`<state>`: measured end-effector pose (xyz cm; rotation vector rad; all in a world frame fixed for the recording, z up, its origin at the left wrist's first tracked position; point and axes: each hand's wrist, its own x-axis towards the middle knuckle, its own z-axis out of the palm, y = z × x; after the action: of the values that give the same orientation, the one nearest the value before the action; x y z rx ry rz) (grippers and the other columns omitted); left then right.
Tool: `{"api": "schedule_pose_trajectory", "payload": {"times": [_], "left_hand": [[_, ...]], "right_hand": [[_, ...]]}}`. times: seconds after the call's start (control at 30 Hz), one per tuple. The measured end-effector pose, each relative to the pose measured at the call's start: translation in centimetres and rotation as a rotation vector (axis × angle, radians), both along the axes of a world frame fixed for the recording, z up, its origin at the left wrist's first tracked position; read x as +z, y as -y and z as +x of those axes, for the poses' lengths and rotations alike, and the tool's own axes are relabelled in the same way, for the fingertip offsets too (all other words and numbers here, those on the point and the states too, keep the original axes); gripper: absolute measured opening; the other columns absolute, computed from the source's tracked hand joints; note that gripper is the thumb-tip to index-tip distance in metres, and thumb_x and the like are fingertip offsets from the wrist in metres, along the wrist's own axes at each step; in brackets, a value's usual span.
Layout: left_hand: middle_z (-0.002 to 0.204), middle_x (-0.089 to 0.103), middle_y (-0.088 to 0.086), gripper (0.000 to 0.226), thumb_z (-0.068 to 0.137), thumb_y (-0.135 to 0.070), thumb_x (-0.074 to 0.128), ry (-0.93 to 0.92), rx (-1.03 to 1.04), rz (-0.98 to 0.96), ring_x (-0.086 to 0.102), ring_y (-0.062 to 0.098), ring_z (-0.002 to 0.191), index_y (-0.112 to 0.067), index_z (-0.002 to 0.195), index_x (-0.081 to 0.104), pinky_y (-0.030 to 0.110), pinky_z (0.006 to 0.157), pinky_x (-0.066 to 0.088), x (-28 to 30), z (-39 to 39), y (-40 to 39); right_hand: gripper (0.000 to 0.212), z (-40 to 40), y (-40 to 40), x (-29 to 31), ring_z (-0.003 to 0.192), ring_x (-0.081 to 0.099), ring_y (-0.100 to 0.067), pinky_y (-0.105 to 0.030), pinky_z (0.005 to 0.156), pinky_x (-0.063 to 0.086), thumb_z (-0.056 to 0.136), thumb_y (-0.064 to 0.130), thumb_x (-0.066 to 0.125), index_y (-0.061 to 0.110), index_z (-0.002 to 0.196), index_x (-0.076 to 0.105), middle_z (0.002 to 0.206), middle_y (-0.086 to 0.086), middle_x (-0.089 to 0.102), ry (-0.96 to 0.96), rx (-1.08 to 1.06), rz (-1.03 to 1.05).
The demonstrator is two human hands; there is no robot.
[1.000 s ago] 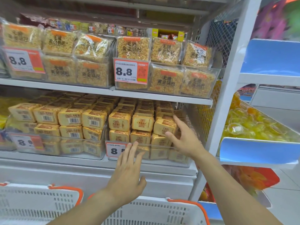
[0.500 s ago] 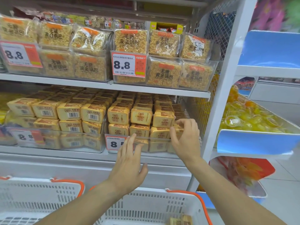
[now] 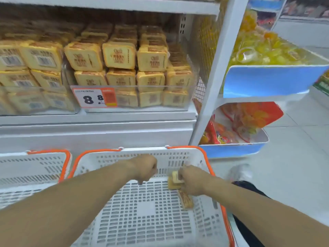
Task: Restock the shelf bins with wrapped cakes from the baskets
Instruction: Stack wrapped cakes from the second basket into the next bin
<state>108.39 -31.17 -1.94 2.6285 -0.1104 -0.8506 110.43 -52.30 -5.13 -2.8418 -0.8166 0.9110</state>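
A white basket (image 3: 156,216) with orange handles stands on the floor below the shelf. Both my hands are down inside it. My right hand (image 3: 191,180) is closed around a wrapped cake (image 3: 175,177) near the basket's right wall, and two more wrapped cakes (image 3: 185,199) lie under and beside it. My left hand (image 3: 145,168) hangs in a loose fist by the far wall with nothing visible in it. Above, a clear shelf bin (image 3: 135,90) with an 8.8 price tag holds stacked wrapped cakes (image 3: 119,55).
A second white basket (image 3: 28,168) stands to the left. A neighbouring clear bin (image 3: 35,97) holds more cakes. A white shelf post (image 3: 215,72) rises on the right, with blue-edged trays of yellow sweets (image 3: 267,49) beyond it. My shoe (image 3: 239,172) rests on the floor.
Both hands have dropped from the shelf bin into the basket, and my view has tilted down. My right hand has closed on a cake; the left has curled into a fist.
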Motion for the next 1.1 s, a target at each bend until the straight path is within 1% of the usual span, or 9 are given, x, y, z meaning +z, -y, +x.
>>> {"api": "schedule_pose_trajectory", "payload": {"times": [0.13, 0.27, 0.33, 0.5, 0.63, 0.77, 0.9, 1.0, 1.1], "left_hand": [[0.111, 0.064, 0.013, 0.025, 0.099, -0.024, 0.055, -0.051, 0.181, -0.117, 0.064, 0.030, 0.096, -0.006, 0.116, 0.057, 0.032, 0.072, 0.044, -7.2, -0.9, 4.8], [0.131, 0.047, 0.011, 0.049, 0.096, -0.022, 0.061, -0.168, 0.321, -0.209, 0.061, 0.026, 0.101, -0.009, 0.137, 0.038, 0.035, 0.079, 0.053, -13.8, -2.1, 7.9], [0.137, 0.042, 0.010, 0.059, 0.093, -0.020, 0.064, -0.121, 0.394, -0.233, 0.060, 0.027, 0.110, -0.011, 0.143, 0.033, 0.039, 0.089, 0.054, -15.9, -2.2, 8.4], [0.141, 0.032, 0.003, 0.066, 0.091, -0.021, 0.070, 0.029, 0.439, -0.272, 0.057, 0.023, 0.109, -0.016, 0.144, 0.031, 0.037, 0.087, 0.053, -19.1, -1.9, 8.5], [0.148, 0.036, -0.002, 0.073, 0.087, -0.037, 0.073, 0.282, 0.314, -0.192, 0.038, 0.021, 0.134, -0.020, 0.145, 0.033, 0.037, 0.110, 0.035, -21.1, -0.5, 8.9], [0.143, 0.042, -0.005, 0.068, 0.085, -0.045, 0.071, 0.341, 0.247, -0.090, 0.034, 0.018, 0.135, -0.024, 0.140, 0.038, 0.034, 0.113, 0.028, -22.0, 1.6, 10.8], [0.128, 0.046, 0.001, 0.054, 0.083, -0.039, 0.068, 0.291, 0.226, 0.044, 0.037, 0.021, 0.124, -0.021, 0.131, 0.051, 0.032, 0.109, 0.032, -22.0, 2.7, 11.3], [0.120, 0.042, 0.002, 0.057, 0.075, -0.045, 0.075, 0.166, 0.197, -0.094, 0.038, 0.019, 0.117, -0.021, 0.122, 0.053, 0.030, 0.103, 0.038, -19.6, 3.0, 9.9], [0.112, 0.049, -0.002, 0.059, 0.071, -0.037, 0.086, -0.037, 0.199, -0.316, 0.054, 0.013, 0.097, -0.019, 0.112, 0.048, 0.020, 0.079, 0.048, -14.9, 2.8, 6.7]], "right_hand": [[0.041, 0.0, 1.2, -4.4, 0.118, 0.053, -0.033, -0.038, 0.091, 0.047, 0.097, 0.014, 0.057, 0.011, 0.136, 0.045, 0.136, -0.014, 0.045, -0.041, -0.074, -0.047], [0.073, 1.3, 1.4, -6.8, 0.137, 0.036, -0.035, -0.042, 0.105, 0.043, 0.093, 0.015, 0.061, 0.008, 0.154, 0.021, 0.153, -0.017, 0.026, 0.018, -0.105, -0.122], [0.073, 2.2, 1.2, -8.1, 0.135, 0.036, -0.034, -0.043, 0.105, 0.044, 0.089, 0.012, 0.065, 0.007, 0.151, 0.026, 0.150, -0.015, 0.029, 0.152, -0.072, -0.169], [0.065, 3.1, 0.7, -11.2, 0.125, 0.043, -0.035, -0.040, 0.106, 0.041, 0.091, 0.005, 0.058, 0.002, 0.148, 0.028, 0.142, -0.021, 0.035, 0.374, -0.037, -0.274], [0.057, 3.0, 1.4, -11.7, 0.127, 0.040, -0.035, -0.041, 0.111, 0.034, 0.093, 0.010, 0.055, 0.003, 0.144, 0.032, 0.141, -0.020, 0.039, 0.497, 0.120, -0.317], [0.060, 3.1, 2.1, -11.0, 0.128, 0.040, -0.031, -0.040, 0.116, 0.028, 0.087, 0.018, 0.064, 0.013, 0.139, 0.036, 0.139, -0.012, 0.045, 0.402, 0.158, -0.264], [0.065, 2.7, 2.0, -7.8, 0.120, 0.048, -0.027, -0.038, 0.107, 0.044, 0.084, 0.029, 0.073, 0.020, 0.138, 0.038, 0.134, -0.007, 0.042, 0.149, -0.078, -0.058], [0.078, 3.0, 2.4, -3.8, 0.117, 0.050, -0.024, -0.036, 0.099, 0.050, 0.069, 0.046, 0.078, 0.023, 0.134, 0.041, 0.121, -0.005, 0.043, -0.076, -0.262, 0.036], [0.082, 3.4, 3.0, 0.8, 0.110, 0.051, -0.016, -0.028, 0.091, 0.052, 0.063, 0.047, 0.077, 0.025, 0.135, 0.045, 0.123, -0.003, 0.045, -0.222, -0.339, 0.045]]}}
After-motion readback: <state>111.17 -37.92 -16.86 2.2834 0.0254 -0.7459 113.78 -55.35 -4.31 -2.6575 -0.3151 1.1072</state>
